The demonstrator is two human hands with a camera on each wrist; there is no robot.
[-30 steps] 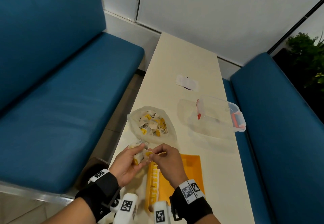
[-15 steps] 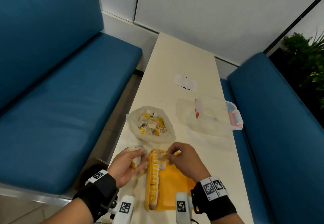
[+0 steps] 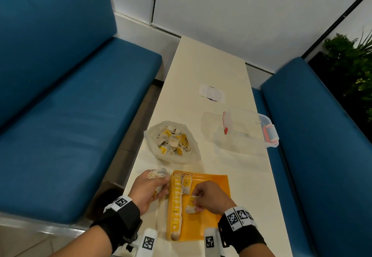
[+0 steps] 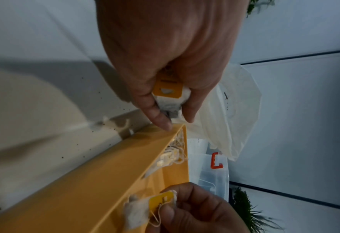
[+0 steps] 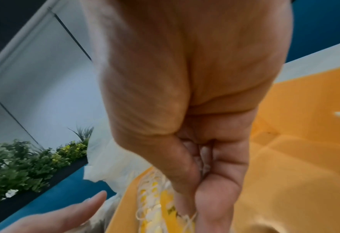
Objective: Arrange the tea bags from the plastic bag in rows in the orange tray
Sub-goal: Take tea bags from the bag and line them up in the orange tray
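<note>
Orange plastic, shallow and square, the tray (image 3: 209, 230) anchors the head view on the long cream table (image 3: 209, 65). A second ago both hands met above the tray's far left corner; now the right hand (image 3: 209, 198) has come down over the tray floor, pinching a single white paper tea bag (image 3: 190, 206) with a yellow tag just right of the full left-hand row (image 3: 177, 204). That suggests a second row is being started. The left hand (image 3: 149, 186) waits just left of the tray, its fingers curled round a small bunch of spare tea bags (image 3: 156, 174). Beyond the tray lies the crinkled clear plastic bag (image 3: 173, 142), still well stocked; a clear lidded box (image 3: 249, 130) sits further right.

From the left wrist, thumb and fingers clamp soft, fibrous sachets (image 4: 170, 97) beside the tray's smooth rim (image 4: 109, 170).

From the right wrist, fingertips (image 5: 187, 176) close narrowly on thin string above the tray's row of yellow tags (image 5: 151, 201).
</note>
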